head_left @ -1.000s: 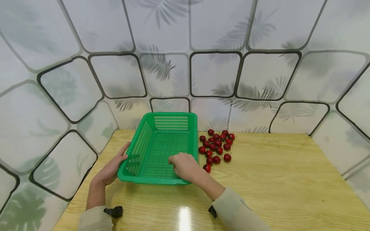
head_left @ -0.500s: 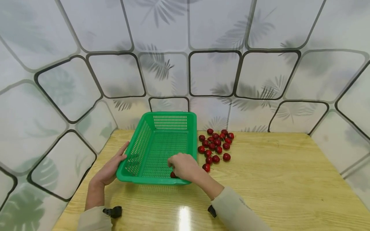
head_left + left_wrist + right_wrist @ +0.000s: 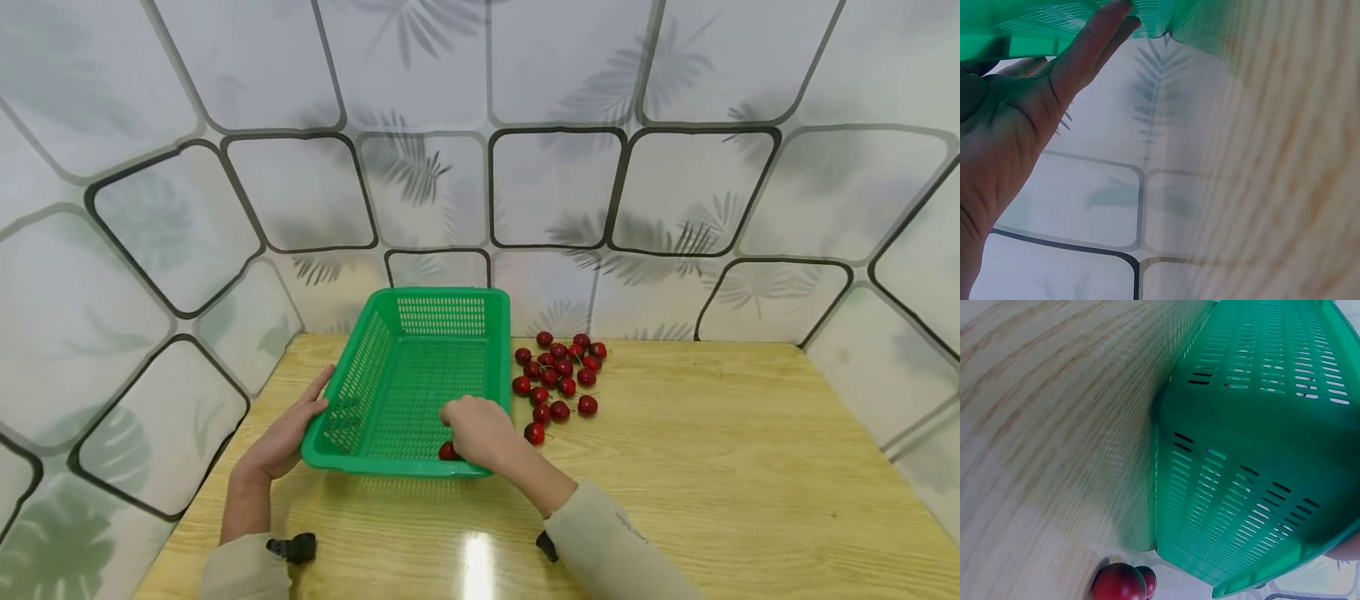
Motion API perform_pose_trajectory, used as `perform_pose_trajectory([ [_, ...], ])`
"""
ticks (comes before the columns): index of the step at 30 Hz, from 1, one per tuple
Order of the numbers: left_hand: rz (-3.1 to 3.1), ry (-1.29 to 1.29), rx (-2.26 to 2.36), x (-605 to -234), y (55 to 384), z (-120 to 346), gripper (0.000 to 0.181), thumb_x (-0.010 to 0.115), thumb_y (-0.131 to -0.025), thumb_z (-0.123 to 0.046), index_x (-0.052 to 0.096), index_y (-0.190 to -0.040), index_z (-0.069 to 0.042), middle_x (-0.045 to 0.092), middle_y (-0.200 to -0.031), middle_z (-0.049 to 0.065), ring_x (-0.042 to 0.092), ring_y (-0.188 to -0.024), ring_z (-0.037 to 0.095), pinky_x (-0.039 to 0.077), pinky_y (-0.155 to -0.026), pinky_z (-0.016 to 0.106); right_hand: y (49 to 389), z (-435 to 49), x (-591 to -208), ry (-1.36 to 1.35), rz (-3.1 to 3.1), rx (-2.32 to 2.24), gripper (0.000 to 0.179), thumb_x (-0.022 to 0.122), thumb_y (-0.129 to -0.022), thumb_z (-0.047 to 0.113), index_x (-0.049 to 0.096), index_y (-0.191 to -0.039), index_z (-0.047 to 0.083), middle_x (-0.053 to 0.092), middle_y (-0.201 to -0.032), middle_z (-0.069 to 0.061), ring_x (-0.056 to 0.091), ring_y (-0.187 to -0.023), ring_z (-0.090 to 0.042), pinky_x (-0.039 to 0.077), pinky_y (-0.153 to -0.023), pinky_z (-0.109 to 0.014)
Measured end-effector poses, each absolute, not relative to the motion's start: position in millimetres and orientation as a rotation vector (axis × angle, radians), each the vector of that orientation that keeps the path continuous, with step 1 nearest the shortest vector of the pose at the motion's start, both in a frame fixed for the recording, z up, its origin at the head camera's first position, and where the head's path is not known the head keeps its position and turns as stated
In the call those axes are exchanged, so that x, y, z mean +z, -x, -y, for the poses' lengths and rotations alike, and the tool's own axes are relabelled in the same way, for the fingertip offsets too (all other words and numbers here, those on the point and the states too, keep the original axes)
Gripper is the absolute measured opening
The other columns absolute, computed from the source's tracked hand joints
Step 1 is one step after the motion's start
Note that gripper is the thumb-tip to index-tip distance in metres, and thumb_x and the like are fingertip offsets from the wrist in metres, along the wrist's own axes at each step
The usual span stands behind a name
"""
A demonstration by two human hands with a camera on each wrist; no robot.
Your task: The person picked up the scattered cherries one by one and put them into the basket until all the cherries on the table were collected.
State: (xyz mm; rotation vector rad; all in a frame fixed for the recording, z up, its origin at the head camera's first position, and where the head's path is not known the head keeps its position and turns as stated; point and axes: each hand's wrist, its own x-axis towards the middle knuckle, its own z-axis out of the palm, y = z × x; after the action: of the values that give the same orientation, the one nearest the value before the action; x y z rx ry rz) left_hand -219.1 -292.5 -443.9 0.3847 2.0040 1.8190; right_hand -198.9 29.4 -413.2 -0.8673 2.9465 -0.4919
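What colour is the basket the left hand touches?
The basket is bright green all over; it shows best in the head view.

"What does your right hand (image 3: 483, 432) hide in the head view?"
"Part of a cherry (image 3: 447, 451), and its own palm."
"And your wrist views?"
"The right crops that hand at the side, another cherry (image 3: 1119, 586) below; your left blurs the surface (image 3: 1279, 156) and cuts off the basket (image 3: 997, 25) above."
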Motion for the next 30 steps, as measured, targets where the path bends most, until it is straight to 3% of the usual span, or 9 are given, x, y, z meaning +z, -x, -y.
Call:
perform_pose_trajectory([
  [2, -2.007, -0.388, 1.817, -443.5, 219.5, 292.7, 0.063, 0.025, -0.112, -0.034, -0.015, -0.159, -0.025, -0.020, -0.163, 0.015, 0.066, -0.089, 0.013, 0.053, -0.082, 0.026, 199.1, -29.2, -413.3, 0.863, -2.959, -0.488, 0.029, 0.059, -0.087, -0.007, 0.078, -0.098, 0.012, 0.071, -0.084, 0.000, 0.051, -0.065, -0.009, 0.040, -0.052, -0.024],
  [8, -2.000, -0.381, 1.823, -443.2, 220.0, 292.7, 0.063, 0.026, -0.111, -0.036, -0.015, -0.159, -0.026, -0.016, -0.163, 0.016, 0.066, -0.086, 0.012, 0.053, -0.080, 0.027, 199.3, -28.9, -413.2, 0.868, -2.985, -0.465, 0.031, 0.058, -0.089, -0.005, 0.077, -0.108, 0.011, 0.074, -0.101, -0.004, 0.069, -0.084, -0.019, 0.053, -0.060, -0.029],
  [30, -1.996, -0.375, 1.827, -443.5, 219.0, 291.8, 0.063, 0.026, -0.111, -0.035, -0.015, -0.159, -0.025, -0.019, -0.163, 0.015, 0.067, -0.084, 0.013, 0.053, -0.079, 0.027, 200.0, -29.7, -415.1, 0.866, -2.963, -0.509, 0.029, 0.059, -0.090, -0.001, 0.075, -0.112, 0.009, 0.074, -0.106, -0.006, 0.070, -0.093, -0.023, 0.056, -0.067, -0.032],
])
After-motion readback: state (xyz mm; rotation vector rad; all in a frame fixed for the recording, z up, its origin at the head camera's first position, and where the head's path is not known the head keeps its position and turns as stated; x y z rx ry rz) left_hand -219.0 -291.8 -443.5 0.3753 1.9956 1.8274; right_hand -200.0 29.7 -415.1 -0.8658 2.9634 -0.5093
